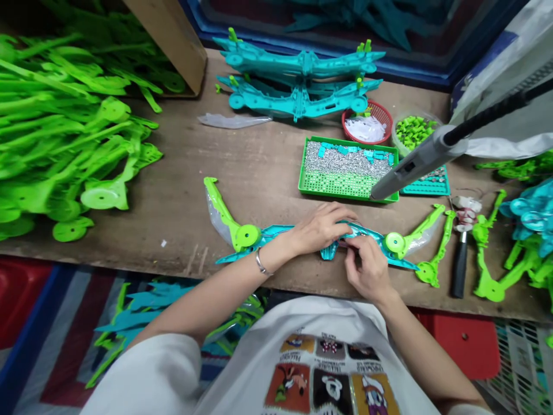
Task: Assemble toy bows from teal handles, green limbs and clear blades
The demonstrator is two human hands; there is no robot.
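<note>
A long teal plastic part [276,231] lies across the front of the table, with a green arm piece [231,219] at its left end and another green arm piece [415,236] at its right end. Clear film pieces show along both arms. My left hand [320,227] is closed over the middle of the teal part, fingertips at its upper edge. Just right of centre, my right hand [368,268] is closed in a pinch against the part. Whatever lies between those fingertips is hidden.
Green pieces [64,150] are heaped at left. Behind are stacked teal parts [298,101], a red basket [345,128] and a green tray of small metal pieces [302,173]. A grey rod [417,161] slants in from the right, above a black-handled tool [459,268].
</note>
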